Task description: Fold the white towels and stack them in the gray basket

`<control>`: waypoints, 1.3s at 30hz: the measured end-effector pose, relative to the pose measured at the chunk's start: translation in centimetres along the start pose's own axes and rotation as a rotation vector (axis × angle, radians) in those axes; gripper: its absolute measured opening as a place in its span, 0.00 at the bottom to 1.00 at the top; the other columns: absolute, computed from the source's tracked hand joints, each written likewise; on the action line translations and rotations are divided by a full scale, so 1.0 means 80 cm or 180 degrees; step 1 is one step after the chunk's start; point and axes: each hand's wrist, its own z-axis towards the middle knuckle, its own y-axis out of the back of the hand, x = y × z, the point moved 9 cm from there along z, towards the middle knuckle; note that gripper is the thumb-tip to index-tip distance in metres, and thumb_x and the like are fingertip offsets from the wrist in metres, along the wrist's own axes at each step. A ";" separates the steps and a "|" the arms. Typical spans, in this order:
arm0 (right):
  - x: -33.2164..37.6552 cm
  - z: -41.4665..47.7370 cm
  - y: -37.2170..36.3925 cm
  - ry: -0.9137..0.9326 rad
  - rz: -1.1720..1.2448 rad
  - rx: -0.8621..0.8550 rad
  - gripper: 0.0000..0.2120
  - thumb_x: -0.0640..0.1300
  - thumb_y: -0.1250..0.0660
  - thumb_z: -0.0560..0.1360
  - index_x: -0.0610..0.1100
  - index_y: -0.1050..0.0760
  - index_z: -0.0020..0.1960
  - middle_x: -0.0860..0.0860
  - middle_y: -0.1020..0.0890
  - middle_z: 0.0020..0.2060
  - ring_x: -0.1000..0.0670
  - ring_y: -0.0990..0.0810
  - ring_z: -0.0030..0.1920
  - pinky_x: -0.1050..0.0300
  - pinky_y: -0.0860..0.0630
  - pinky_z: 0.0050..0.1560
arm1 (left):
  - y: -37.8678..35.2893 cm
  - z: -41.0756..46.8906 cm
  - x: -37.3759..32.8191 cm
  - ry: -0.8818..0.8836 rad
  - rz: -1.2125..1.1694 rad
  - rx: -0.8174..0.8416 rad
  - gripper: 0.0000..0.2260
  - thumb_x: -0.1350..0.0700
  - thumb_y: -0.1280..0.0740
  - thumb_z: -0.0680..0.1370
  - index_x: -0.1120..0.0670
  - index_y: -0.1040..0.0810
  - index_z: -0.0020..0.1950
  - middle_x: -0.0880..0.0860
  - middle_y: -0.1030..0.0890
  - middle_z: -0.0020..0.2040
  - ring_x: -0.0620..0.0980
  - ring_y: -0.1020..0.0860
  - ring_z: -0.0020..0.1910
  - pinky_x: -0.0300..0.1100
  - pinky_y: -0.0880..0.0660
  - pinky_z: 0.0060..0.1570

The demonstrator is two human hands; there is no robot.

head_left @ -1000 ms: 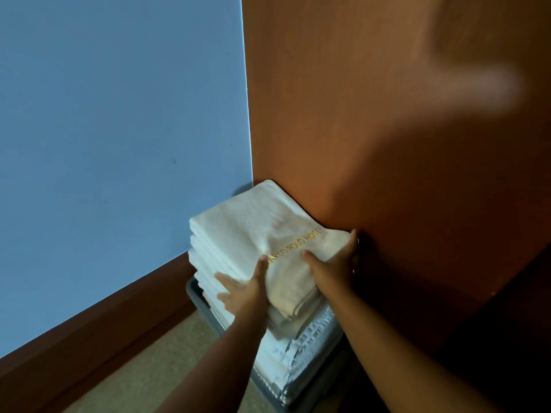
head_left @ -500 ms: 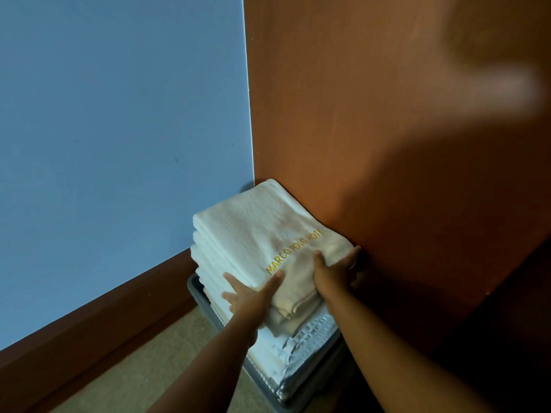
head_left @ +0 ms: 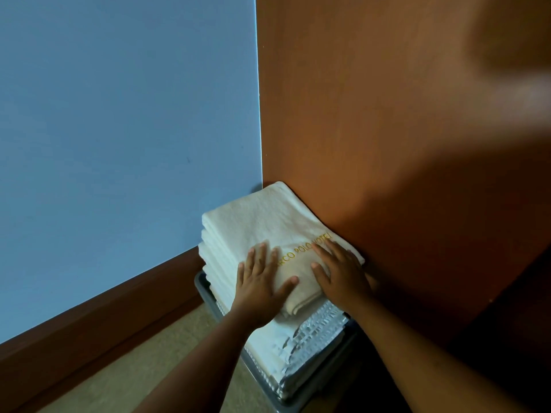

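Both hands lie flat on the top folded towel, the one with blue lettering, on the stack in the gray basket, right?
The head view shows gold lettering, not blue. The left hand and right hand do lie flat on the top towel, on the stack in the gray basket.

Two hands show in the lower middle of the frame: one left hand point(head_left: 258, 283) and one right hand point(head_left: 341, 272). There is one gray basket point(head_left: 200, 284), holding one stack of white towels point(head_left: 216, 263); its folded layers run together at the edges, so the towels cannot be counted exactly. One top towel point(head_left: 256, 219) bears a single line of gold lettering.
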 end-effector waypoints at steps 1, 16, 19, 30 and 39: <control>-0.007 0.000 0.001 -0.0080 -0.0054 0.0046 0.30 0.64 0.48 0.78 0.51 0.27 0.73 0.45 0.27 0.72 0.43 0.31 0.73 0.43 0.34 0.72 | -0.002 0.000 0.001 0.0008 0.0044 0.0077 0.45 0.21 0.52 0.72 0.42 0.63 0.82 0.44 0.72 0.79 0.48 0.74 0.77 0.52 0.69 0.75; -0.038 -0.009 -0.016 -0.0794 0.0178 0.1561 0.43 0.79 0.49 0.71 0.63 0.55 0.80 0.53 0.51 0.81 0.43 0.52 0.80 0.41 0.48 0.78 | 0.002 -0.007 -0.002 0.0313 0.0250 0.0902 0.67 0.17 0.35 0.58 0.46 0.73 0.79 0.47 0.81 0.74 0.50 0.80 0.72 0.61 0.68 0.76; -0.036 -0.013 -0.014 -0.0897 0.0270 0.1441 0.38 0.75 0.48 0.75 0.62 0.53 0.80 0.53 0.50 0.81 0.44 0.52 0.80 0.42 0.47 0.78 | -0.001 -0.010 -0.004 0.0328 0.0202 0.0831 0.67 0.18 0.34 0.58 0.45 0.74 0.78 0.47 0.81 0.74 0.51 0.81 0.72 0.61 0.68 0.75; -0.014 -0.010 0.015 -0.0755 -0.0249 0.1460 0.31 0.64 0.49 0.82 0.52 0.47 0.81 0.46 0.44 0.80 0.42 0.44 0.79 0.45 0.44 0.77 | 0.027 -0.012 0.001 0.0206 0.0666 0.0766 0.57 0.18 0.45 0.66 0.48 0.64 0.82 0.50 0.68 0.81 0.51 0.69 0.79 0.61 0.61 0.78; -0.008 -0.009 0.025 -0.0911 -0.0010 0.1393 0.31 0.62 0.42 0.81 0.52 0.42 0.80 0.47 0.42 0.79 0.43 0.42 0.78 0.45 0.40 0.76 | 0.052 -0.017 0.004 0.0024 0.0445 0.0673 0.51 0.20 0.52 0.67 0.49 0.52 0.83 0.50 0.57 0.83 0.50 0.58 0.82 0.58 0.50 0.79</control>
